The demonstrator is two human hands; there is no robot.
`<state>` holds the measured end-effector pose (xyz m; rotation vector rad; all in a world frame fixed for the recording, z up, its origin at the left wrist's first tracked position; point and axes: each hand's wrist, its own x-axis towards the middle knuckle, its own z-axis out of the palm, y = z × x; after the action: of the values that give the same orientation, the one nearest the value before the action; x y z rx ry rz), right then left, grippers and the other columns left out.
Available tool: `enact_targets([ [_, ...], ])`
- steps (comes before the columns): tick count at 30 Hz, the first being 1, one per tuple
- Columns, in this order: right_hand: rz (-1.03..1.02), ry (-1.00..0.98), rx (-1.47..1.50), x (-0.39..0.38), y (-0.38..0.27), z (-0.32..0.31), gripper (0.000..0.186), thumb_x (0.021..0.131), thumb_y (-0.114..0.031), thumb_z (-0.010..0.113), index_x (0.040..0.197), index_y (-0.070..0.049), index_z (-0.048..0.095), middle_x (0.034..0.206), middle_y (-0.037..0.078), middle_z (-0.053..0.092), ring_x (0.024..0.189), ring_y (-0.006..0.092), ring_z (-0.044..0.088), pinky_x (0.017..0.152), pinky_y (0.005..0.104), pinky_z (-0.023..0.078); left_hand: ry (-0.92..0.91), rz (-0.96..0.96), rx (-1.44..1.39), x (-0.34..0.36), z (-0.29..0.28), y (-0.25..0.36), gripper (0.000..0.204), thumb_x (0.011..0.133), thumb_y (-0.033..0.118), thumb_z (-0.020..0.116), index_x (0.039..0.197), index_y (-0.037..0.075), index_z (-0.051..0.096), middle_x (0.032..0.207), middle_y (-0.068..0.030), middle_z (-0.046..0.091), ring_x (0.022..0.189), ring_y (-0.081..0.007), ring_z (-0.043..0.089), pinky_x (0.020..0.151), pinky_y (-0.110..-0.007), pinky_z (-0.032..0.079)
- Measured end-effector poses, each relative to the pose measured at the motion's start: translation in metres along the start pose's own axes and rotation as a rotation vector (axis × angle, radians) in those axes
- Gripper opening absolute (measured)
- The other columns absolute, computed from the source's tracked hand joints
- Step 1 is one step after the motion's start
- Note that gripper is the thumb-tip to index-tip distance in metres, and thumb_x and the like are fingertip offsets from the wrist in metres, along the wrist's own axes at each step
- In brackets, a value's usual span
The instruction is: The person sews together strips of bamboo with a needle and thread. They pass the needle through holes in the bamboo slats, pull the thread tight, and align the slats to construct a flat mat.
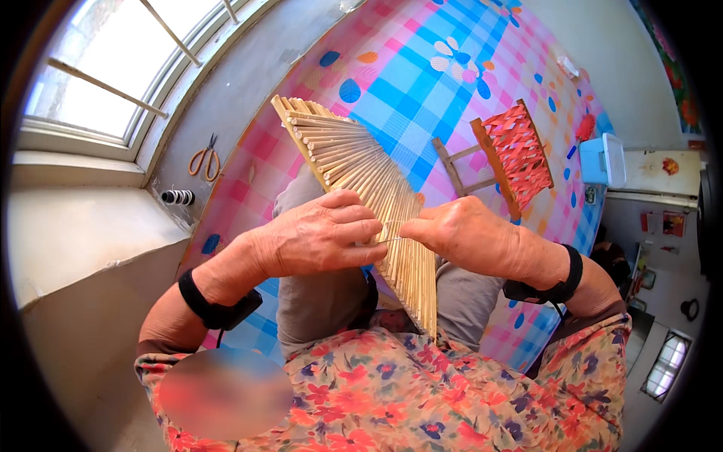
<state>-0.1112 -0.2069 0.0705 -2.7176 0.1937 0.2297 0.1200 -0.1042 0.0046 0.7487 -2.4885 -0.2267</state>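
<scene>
A flat panel of pale plant stalks (pixel 358 162), laid side by side, rests slanted across my lap. My left hand (pixel 324 233) is closed at the panel's left edge, with its fingers bent over the stalks. From the right, my right hand (pixel 461 230) reaches in and pinches a thin, light strand or needle (pixel 392 239); which of the two I cannot tell. That thin piece stretches across the short gap between both hands, over the stalks. My fingers hide part of the panel's middle.
Orange-handled scissors (pixel 204 160) and a striped spool of thread (pixel 178 197) lie on the ledge beside the window. A checked, patterned sheet (pixel 422 83) covers the surface ahead. On it stand a small stool with woven red strips (pixel 520 154) and a blue plastic box (pixel 599 160).
</scene>
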Motion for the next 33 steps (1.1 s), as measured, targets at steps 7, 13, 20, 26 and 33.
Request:
enact_targets([
  [7, -0.016, -0.033, 0.05, 0.007, 0.001, -0.006, 0.018, 0.079, -0.002, 0.06, 0.096, -0.007, 0.058, 0.072, 0.01, 0.059, 0.072, 0.03, 0.066, 0.059, 0.0388, 0.053, 0.027, -0.074, 0.006, -0.006, 0.0, -0.012, 0.031, 0.085, 0.014, 0.06, 0.115, 0.014, 0.06, 0.108, -0.0057, 0.057, 0.115, -0.021, 0.055, 0.106, -0.049, 0.035],
  [13, -0.022, -0.065, 0.035, 0.01, -0.002, -0.01, 0.022, 0.079, -0.001, 0.061, 0.1, -0.008, 0.061, 0.072, 0.009, 0.058, 0.069, 0.0284, 0.065, 0.057, 0.0376, 0.052, 0.013, -0.172, 0.048, -0.011, 0.007, -0.012, 0.017, 0.082, 0.011, 0.06, 0.098, 0.007, 0.061, 0.094, -0.0049, 0.058, 0.102, -0.0206, 0.056, 0.106, -0.049, 0.035],
  [20, -0.058, -0.093, -0.061, 0.014, -0.003, -0.015, 0.029, 0.077, -0.001, 0.06, 0.105, -0.008, 0.062, 0.071, 0.007, 0.058, 0.068, 0.0258, 0.064, 0.057, 0.0362, 0.051, -0.009, 0.072, 0.343, -0.006, 0.007, -0.018, 0.012, 0.085, 0.021, 0.064, 0.082, 0.01, 0.061, 0.076, 0.003, 0.056, 0.082, -0.014, 0.057, 0.07, -0.033, 0.041],
  [26, -0.056, -0.168, -0.106, 0.011, -0.005, -0.023, 0.03, 0.077, 0.0, 0.06, 0.105, -0.008, 0.062, 0.072, 0.006, 0.057, 0.068, 0.024, 0.064, 0.057, 0.0356, 0.051, 0.083, 0.139, 0.347, -0.003, 0.018, -0.027, 0.01, 0.086, 0.021, 0.06, 0.085, 0.011, 0.059, 0.08, 0.0018, 0.054, 0.081, -0.0137, 0.055, 0.07, -0.034, 0.039],
  [33, -0.061, -0.195, -0.105, 0.018, -0.004, -0.022, 0.031, 0.076, -0.001, 0.059, 0.107, -0.007, 0.062, 0.073, 0.006, 0.056, 0.068, 0.0245, 0.063, 0.057, 0.0359, 0.051, 0.097, 0.16, 0.298, -0.008, 0.023, -0.031, 0.011, 0.086, 0.022, 0.058, 0.089, 0.011, 0.058, 0.084, 0.0004, 0.052, 0.082, -0.0134, 0.054, 0.073, -0.037, 0.04],
])
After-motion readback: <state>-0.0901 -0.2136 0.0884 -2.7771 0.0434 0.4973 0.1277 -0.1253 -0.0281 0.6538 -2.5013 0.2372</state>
